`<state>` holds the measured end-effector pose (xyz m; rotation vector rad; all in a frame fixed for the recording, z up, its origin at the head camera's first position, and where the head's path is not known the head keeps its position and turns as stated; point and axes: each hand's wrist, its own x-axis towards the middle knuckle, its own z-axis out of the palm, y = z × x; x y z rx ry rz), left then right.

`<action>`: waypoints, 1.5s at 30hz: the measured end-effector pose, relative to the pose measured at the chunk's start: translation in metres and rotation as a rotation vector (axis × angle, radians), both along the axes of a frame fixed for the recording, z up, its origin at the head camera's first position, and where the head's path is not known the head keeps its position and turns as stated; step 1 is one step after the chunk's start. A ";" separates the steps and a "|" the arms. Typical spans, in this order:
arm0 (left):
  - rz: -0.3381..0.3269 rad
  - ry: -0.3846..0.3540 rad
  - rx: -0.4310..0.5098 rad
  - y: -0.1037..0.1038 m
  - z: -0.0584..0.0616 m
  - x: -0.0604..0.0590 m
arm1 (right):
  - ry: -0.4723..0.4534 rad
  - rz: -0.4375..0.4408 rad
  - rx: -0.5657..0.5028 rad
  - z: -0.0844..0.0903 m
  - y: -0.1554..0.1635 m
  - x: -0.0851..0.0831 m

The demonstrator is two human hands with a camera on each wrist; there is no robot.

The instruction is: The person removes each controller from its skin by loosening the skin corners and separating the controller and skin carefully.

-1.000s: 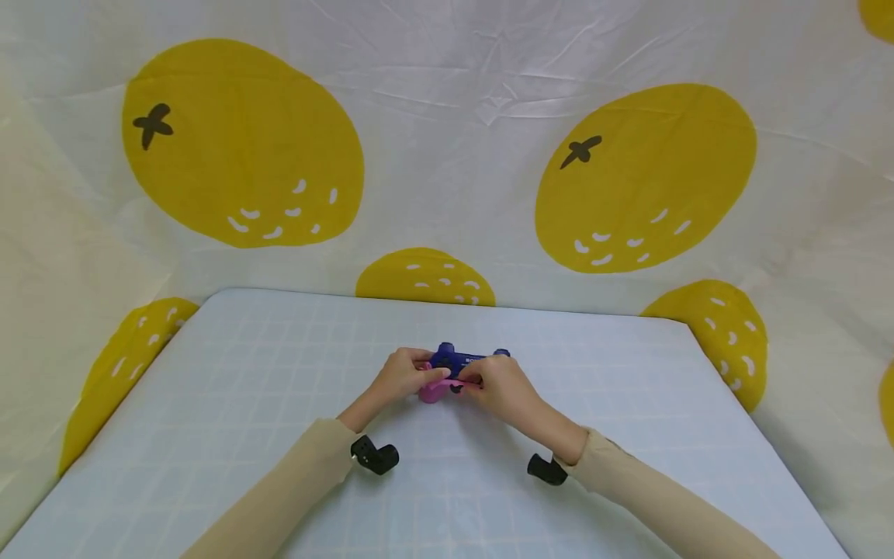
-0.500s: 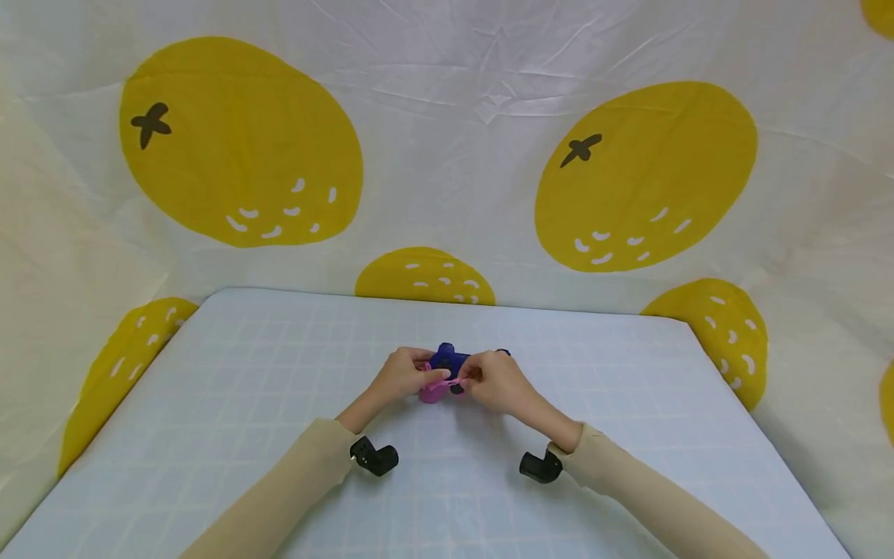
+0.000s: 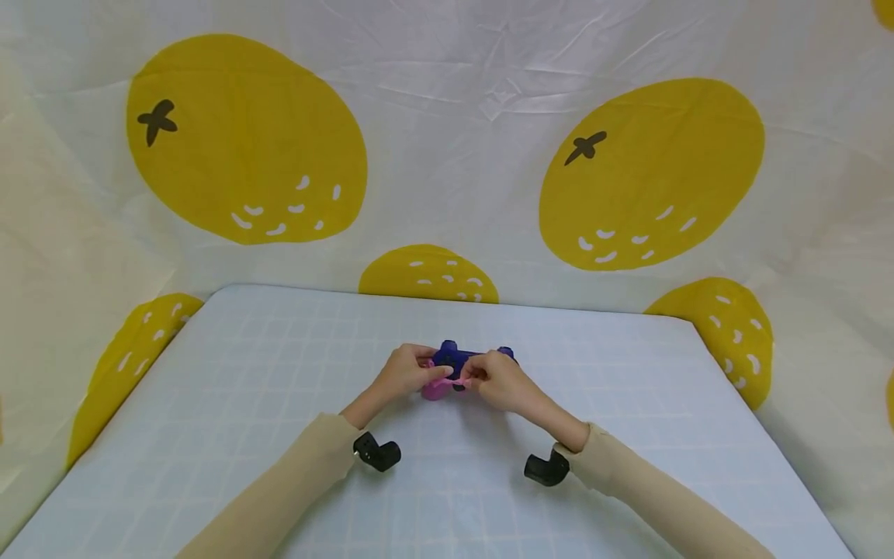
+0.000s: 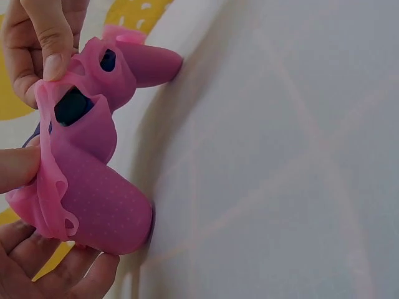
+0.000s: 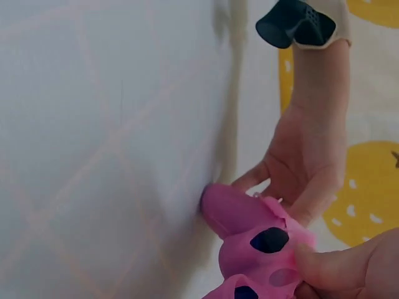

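Item: dark blue game controller (image 3: 457, 359), partly sheathed in a pink silicone cover (image 3: 438, 388), lying near the middle of the pale blue gridded table (image 3: 209, 404).

Left hand (image 3: 407, 372): reaching in from a tan sleeve (image 3: 279, 497), fingers curling round the controller's left grip, thumb pressing on the cover.

Right hand (image 3: 504, 380): meeting it from the other side, thumb and forefinger pinching the cover's edge.

Head view: giving the layout only; the cover is showing as a small pink patch between the hands. Left wrist view: showing the cover (image 4: 87, 180) bunching into a frill, dark plastic peeking through its holes, its grips touching the table. Right wrist view: showing the left hand (image 5: 305, 168) cupping the cover (image 5: 255, 237) from behind.

Change: the right hand is sitting slightly closer to the left than a second ago; the controller is staying in place.

Backdrop: a white cloth printed with yellow oranges (image 3: 244, 140).
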<state>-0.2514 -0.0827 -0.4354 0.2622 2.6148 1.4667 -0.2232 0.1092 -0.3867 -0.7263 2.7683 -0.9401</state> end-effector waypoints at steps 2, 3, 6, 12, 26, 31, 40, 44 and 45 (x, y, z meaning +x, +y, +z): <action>0.000 -0.008 0.003 0.000 0.000 0.000 | 0.022 0.039 0.007 0.000 0.002 0.000; -0.001 -0.011 0.002 0.000 0.000 0.000 | 0.043 0.059 0.013 -0.001 0.003 0.000; -0.006 -0.019 -0.005 0.001 0.000 -0.001 | 0.126 0.105 0.043 -0.002 0.006 0.001; 0.004 -0.019 -0.025 0.000 0.001 -0.002 | 0.154 0.076 0.070 -0.006 0.006 0.003; 0.011 -0.040 -0.018 0.001 0.000 -0.002 | 0.375 -0.029 0.087 -0.021 0.003 0.012; 0.011 -0.033 0.000 -0.001 -0.001 -0.001 | 0.320 -0.014 0.011 -0.017 0.012 0.011; -0.006 0.014 0.052 0.000 -0.007 0.002 | -0.052 -0.227 -0.271 -0.007 0.062 0.000; -0.019 0.044 0.074 -0.001 -0.009 0.004 | -0.149 -0.344 -0.295 -0.012 0.079 0.000; -0.021 0.051 0.078 -0.002 -0.010 0.004 | -0.187 -0.364 -0.289 -0.014 0.081 0.001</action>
